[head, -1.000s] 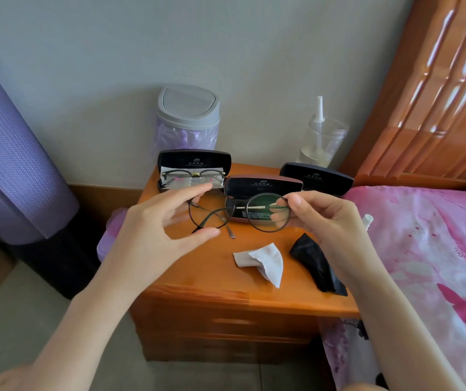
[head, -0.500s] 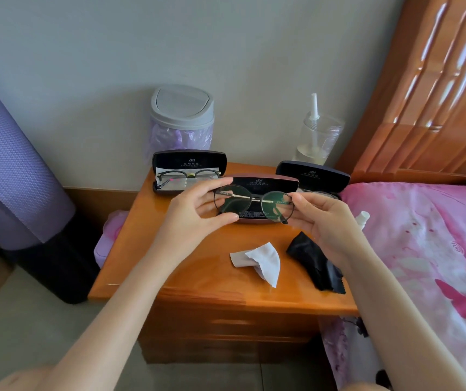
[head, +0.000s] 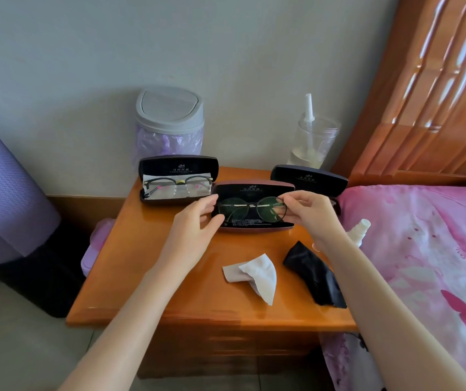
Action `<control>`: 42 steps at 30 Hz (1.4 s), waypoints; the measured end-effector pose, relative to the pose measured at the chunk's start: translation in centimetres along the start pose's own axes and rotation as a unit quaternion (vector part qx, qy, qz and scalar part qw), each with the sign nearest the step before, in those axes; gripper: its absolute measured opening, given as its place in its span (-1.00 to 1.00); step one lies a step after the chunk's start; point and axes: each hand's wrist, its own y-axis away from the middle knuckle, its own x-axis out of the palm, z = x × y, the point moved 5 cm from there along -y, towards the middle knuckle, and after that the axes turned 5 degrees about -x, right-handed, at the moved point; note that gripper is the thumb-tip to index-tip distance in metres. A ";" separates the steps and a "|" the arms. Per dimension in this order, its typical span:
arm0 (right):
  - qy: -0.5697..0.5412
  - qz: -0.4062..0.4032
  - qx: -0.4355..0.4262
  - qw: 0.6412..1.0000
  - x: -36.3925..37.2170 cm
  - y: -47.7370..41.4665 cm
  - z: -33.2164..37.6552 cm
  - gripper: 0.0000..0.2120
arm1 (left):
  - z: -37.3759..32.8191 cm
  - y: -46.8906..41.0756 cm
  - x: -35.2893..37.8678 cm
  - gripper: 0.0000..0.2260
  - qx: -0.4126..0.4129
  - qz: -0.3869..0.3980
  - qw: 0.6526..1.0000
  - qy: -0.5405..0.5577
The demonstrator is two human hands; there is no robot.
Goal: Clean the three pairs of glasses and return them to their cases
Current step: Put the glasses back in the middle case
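Round dark-framed glasses [head: 251, 211], folded, are held over the open middle case [head: 254, 187]. My left hand [head: 195, 224] pinches their left end and my right hand [head: 308, 213] pinches the right rim. A second open case [head: 178, 165] at the back left holds another pair of glasses [head: 178, 186] on a pale cloth. A third open case [head: 309, 179] stands at the back right, its inside hidden behind my right hand. A white cloth [head: 257, 273] and a black cloth [head: 313, 273] lie on the wooden nightstand [head: 141, 277].
A grey-lidded bin [head: 169, 119] and a clear cup with a straw [head: 313, 142] stand at the back by the wall. A small white spray bottle [head: 360, 230] lies on the pink bed [head: 423, 249] at the right. A purple rolled mat [head: 0, 193] stands at the left.
The glasses' arms have been folded in. Both hands have carried the pair forward and down, from above the table's middle to the open middle case.
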 end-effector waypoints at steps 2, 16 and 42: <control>0.017 0.004 0.005 1.000 0.1 -0.3 -0.2 -0.83 | 0.2 0.0 0.4 -0.61 -0.009 0.007 1.000 -0.011; 0.247 -0.026 -0.014 0.969 0.9 -1.0 -1.1 -0.77 | 0.4 -0.2 1.2 -0.66 0.009 0.008 0.997 -0.074; 0.179 0.045 -0.121 0.975 6.4 7.6 1.7 -0.81 | 2.1 -4.7 -7.1 -0.77 0.018 -0.166 0.959 -0.229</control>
